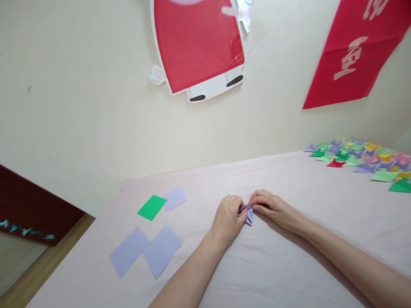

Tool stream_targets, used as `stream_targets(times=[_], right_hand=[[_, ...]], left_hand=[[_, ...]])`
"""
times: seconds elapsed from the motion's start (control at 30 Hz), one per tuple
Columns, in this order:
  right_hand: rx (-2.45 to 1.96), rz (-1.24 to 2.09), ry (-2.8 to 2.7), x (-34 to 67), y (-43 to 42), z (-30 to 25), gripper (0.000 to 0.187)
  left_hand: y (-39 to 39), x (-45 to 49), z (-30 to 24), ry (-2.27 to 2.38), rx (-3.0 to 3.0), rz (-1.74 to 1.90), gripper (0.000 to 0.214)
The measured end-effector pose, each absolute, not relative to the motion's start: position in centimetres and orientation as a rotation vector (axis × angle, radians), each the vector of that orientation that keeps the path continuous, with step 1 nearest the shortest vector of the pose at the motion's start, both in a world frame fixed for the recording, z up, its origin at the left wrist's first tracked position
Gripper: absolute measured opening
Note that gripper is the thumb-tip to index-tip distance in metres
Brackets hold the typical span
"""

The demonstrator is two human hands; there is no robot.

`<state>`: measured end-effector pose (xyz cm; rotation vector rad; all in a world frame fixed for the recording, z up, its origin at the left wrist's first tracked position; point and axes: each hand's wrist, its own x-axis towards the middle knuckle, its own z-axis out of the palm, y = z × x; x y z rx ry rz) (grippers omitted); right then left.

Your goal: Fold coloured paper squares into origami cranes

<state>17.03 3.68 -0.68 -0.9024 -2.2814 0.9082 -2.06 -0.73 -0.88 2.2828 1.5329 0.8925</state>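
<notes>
Both of my hands meet over a small folded lilac paper piece [248, 215] lying on the pale tablecloth [289, 265]. My left hand [228, 218] pinches its left side with the fingers curled closed. From the right, my right hand [269, 205] presses its fingertips together on the piece. Most of the folded paper is hidden under my fingers.
To the left lie flat paper squares: a green one [152, 207], a lilac one [174, 199] and two more lilac ones [146, 251]. Several folded coloured paper shapes [362, 160] crowd the far right. Behind stands a cream wall with red decorations [199, 47]. The table's left edge drops to a wooden floor [38, 273].
</notes>
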Motion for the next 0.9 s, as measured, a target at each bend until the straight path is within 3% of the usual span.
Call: stream_targets(times=[0.9], right_hand=[[-0.973,0.881,-2.230,16.41,3.58,-0.43,0.010]], left_hand=[[-0.70,-2.16,-0.77,1.487,2.144,0.938,0.016]])
